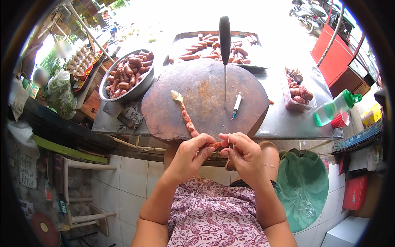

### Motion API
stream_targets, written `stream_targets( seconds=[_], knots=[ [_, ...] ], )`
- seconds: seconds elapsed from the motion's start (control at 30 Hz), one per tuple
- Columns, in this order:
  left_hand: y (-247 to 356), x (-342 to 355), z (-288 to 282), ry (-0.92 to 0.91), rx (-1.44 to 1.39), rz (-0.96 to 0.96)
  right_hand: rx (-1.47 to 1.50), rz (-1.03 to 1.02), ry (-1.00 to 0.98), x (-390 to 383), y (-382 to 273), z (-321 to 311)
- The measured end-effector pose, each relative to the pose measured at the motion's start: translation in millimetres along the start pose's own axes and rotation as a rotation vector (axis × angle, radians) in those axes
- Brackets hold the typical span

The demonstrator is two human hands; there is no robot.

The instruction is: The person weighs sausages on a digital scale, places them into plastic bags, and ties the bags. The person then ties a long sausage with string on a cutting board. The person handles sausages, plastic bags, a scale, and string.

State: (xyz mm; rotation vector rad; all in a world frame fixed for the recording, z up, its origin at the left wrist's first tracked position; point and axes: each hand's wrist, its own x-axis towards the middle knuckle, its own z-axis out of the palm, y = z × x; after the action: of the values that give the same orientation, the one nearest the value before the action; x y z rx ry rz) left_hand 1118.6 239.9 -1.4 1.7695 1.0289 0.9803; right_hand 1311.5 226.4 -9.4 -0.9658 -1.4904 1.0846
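Note:
A thin raw sausage (188, 122) lies bent across the near left of a round wooden chopping block (205, 82), its pale casing end pointing away from me. Its near end comes over the block's edge into my left hand (193, 154), pinched between thumb and fingers. Just to the right, my right hand (243, 154) pinches a white string (228, 144), which trails down past my wrist. Both hands are close together at the sausage's tip; whether the string is looped round it I cannot tell. A syringe (236, 106) and an upright dark-handled spike (224, 45) are on the block.
A metal bowl (151, 78) of sausages stands left, and a tray (257, 66) of more sausages lies behind the block. On the right are a plastic tub (298, 108) of meat, a green-lidded bottle (334, 109) and a red cup (340, 120). Green cloth (302, 181) hangs beside my knee.

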Motion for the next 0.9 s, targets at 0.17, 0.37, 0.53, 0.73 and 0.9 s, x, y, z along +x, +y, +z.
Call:
stream_targets(
  seconds=[0.17,0.37,0.53,0.73,0.9],
  knots=[
    [4.3,-5.6,9.2,-0.067,-0.134,-0.069,-0.091,-0.016,-0.018,3.0,3.8,-1.8],
    [3.3,-1.6,25.6,-0.144,-0.510,-0.144,-0.446,-0.196,-0.030,-4.9,-9.2,11.2],
    [5.4,-1.4,35.9,-0.011,-0.701,-0.229,-0.704,-0.332,0.018,-1.1,-13.8,7.6],
    [-28.5,0.7,0.9,-0.385,-0.770,-0.312,-0.749,-0.402,-0.025,-0.7,-13.5,3.4],
    [-37.2,7.4,-13.1,-0.657,-0.951,-0.394,-0.521,-0.381,-0.102,3.2,-9.3,2.3]
  ],
)
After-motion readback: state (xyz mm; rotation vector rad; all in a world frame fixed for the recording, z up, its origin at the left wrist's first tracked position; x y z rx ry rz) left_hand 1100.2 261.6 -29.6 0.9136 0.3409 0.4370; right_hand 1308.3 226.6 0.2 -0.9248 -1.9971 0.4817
